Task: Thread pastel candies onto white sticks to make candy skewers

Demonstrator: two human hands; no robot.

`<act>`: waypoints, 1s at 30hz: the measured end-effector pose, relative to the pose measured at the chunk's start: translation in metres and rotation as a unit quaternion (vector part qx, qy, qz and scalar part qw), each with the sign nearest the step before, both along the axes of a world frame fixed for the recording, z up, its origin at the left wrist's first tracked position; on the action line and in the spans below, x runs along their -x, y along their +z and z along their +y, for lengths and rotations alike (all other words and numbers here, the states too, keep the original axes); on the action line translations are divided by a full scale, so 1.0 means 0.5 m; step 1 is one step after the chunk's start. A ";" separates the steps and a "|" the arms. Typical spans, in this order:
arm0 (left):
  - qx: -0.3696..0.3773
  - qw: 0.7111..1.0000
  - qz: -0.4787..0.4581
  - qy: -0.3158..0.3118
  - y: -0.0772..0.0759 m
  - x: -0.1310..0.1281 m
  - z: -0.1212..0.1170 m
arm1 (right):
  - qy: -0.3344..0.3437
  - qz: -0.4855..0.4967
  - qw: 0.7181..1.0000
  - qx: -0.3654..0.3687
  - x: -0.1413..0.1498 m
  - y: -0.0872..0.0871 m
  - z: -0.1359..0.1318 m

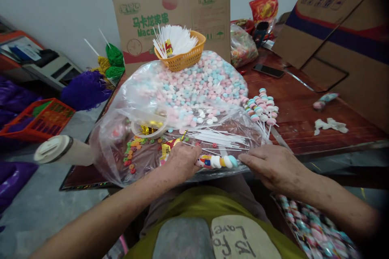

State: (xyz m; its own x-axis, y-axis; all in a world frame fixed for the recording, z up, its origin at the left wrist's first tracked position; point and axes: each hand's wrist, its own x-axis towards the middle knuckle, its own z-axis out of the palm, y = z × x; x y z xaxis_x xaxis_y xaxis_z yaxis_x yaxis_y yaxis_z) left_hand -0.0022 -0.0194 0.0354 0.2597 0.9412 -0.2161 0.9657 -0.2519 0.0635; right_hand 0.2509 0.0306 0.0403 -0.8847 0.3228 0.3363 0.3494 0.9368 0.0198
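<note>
A candy skewer (224, 161) of white, yellow and blue pieces lies level just above the plastic sheet, a colourful printed wrapper (207, 160) around its left part. My left hand (181, 159) is closed around the left end of this skewer. At the other end, my right hand (270, 166) has its thumb and fingers pressed together close to the blue piece; what they pinch is too small to make out. Behind the skewer lie loose white sticks (220, 138). A yellow and red wrapper (169, 148) sits beside my left hand.
Pastel candies (197, 85) are heaped on the clear plastic bag (111, 145). A yellow basket (185, 60) of white sticks stands behind them. Finished skewers (261, 107) lie at right, near a phone (268, 70). A lidded cup (65, 149) stands at left; a box of wrapped skewers (316, 230) sits lower right.
</note>
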 end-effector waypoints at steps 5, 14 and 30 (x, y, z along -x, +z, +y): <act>0.133 0.982 -0.134 0.017 0.013 -0.008 0.001 | 0.033 0.050 0.995 -0.084 -0.001 0.004 0.007; 0.304 0.908 -0.287 -0.024 0.013 -0.022 0.020 | 0.079 0.009 0.997 -0.024 0.016 -0.013 0.003; 0.035 0.999 -0.022 -0.009 0.013 -0.023 -0.013 | -0.018 -0.048 0.968 0.245 0.024 -0.042 0.015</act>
State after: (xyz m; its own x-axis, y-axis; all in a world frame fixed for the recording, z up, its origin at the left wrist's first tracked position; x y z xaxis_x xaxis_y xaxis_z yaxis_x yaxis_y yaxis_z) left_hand 0.0095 -0.0258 0.0418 0.2878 0.9192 -0.2689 0.9567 -0.2631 0.1247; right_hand 0.2388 0.0381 0.0193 -0.8897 0.4536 0.0523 0.3998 0.8292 -0.3907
